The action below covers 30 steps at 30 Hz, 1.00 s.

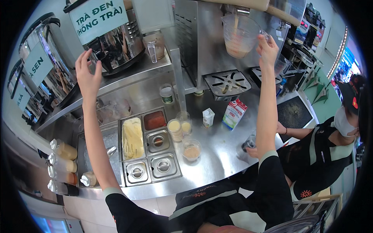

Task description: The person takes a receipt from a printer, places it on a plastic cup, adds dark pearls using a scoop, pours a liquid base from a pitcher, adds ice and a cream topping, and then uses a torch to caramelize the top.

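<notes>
My right hand point(268, 51) grips the handle of a clear plastic measuring jug point(240, 48) with red markings. The jug is raised under the spout point(242, 11) of a steel dispensing machine, and a pale brown stream runs into the milky liquid inside. My left hand point(89, 74) is lifted with fingers apart beside the black tap point(97, 48) of a steel drink urn point(123, 43). Whether its fingertips touch the tap, I cannot tell. Below, a clear cup point(191, 151) with light brown liquid stands on the steel counter point(214, 157).
Left of the cup are steel topping pans point(164, 167) and an ice bin point(112, 139). Cups with yellow contents point(174, 128) and milk cartons point(234, 113) stand behind. A drip tray point(227, 83) juts out below the jug. At right, a masked co-worker point(317, 145) holds a cup.
</notes>
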{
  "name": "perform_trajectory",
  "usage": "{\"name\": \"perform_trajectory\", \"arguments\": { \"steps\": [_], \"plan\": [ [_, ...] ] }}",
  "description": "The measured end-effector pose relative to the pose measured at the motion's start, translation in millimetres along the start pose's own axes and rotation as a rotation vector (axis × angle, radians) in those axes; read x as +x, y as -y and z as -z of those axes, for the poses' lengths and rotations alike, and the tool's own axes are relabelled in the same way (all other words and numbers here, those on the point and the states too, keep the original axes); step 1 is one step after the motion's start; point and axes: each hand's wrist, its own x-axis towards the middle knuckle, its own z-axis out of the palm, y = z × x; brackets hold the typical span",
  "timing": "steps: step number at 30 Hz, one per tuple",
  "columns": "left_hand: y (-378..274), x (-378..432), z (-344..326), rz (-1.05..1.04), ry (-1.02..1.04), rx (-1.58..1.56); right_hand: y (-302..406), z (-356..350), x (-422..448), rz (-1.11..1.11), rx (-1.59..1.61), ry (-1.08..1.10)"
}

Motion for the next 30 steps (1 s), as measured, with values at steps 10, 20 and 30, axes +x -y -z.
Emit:
{"name": "perform_trajectory", "arguments": {
  "steps": [10, 20, 30],
  "plan": [
    [33, 45, 0, -0.069, 0.061, -0.01, 38, -5, 8, -0.522, 0.103, -0.059],
    [22, 62, -6, -0.116, 0.254, 0.104, 38, -66, -62, -0.462, 0.092, 0.141],
    [15, 65, 0, -0.152, 0.266, 0.161, -86, -222, -187, -0.605, 0.302, 0.457]
  ]
}}
